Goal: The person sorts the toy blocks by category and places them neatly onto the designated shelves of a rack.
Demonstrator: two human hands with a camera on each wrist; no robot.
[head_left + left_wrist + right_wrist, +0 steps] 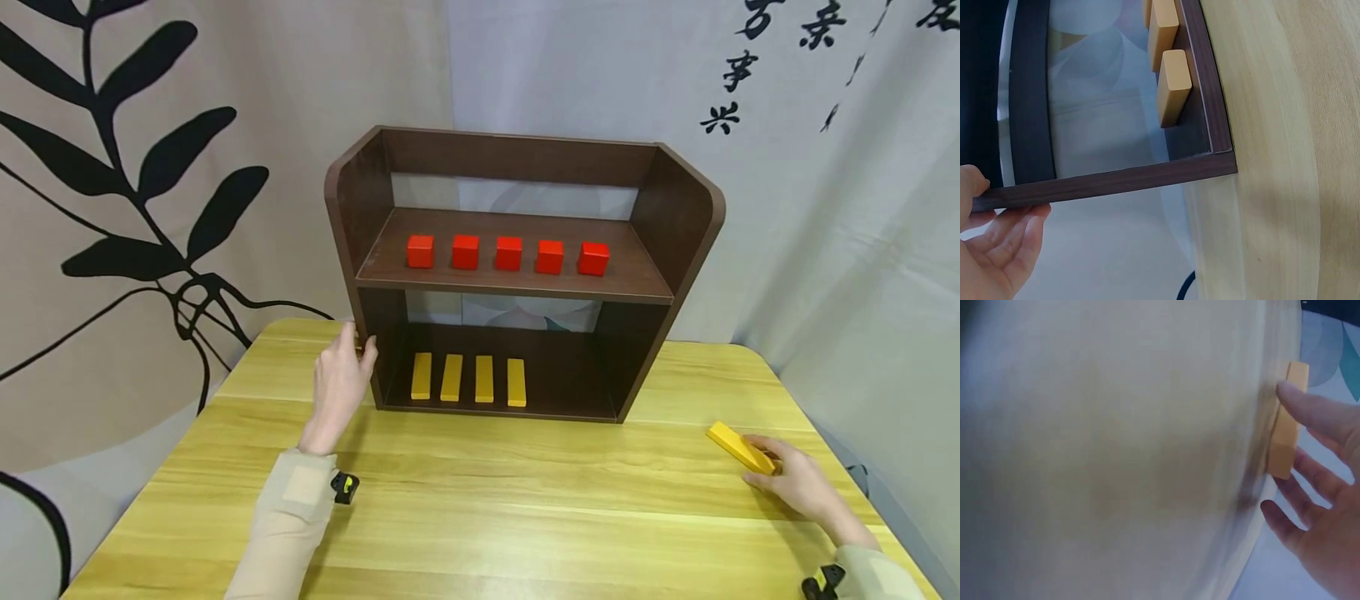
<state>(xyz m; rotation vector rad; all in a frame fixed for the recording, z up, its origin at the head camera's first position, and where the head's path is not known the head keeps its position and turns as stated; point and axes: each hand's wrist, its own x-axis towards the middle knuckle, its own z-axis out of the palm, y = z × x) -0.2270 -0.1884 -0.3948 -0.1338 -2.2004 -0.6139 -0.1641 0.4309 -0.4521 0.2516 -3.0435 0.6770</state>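
A dark brown two-tier shelf point(517, 287) stands on the wooden table. My left hand point(341, 379) grips its left side panel, thumb on one face and fingers point(1025, 240) on the other in the left wrist view. At the table's right side my right hand point(798, 479) holds a yellow rectangular block point(738, 446) between thumb and fingers; the thumb lies across the orange-looking block point(1285, 440) in the right wrist view. Several yellow blocks point(483, 379) stand in a row on the lower tier. On the upper tier sits a row of several red cubes point(508, 253).
The light wooden table point(480, 508) narrows toward the back in the head view. Behind it hang pale curtains point(570, 75) with a black leaf print on the left and black characters on the right. A black curved line point(1186, 286) shows below the table edge.
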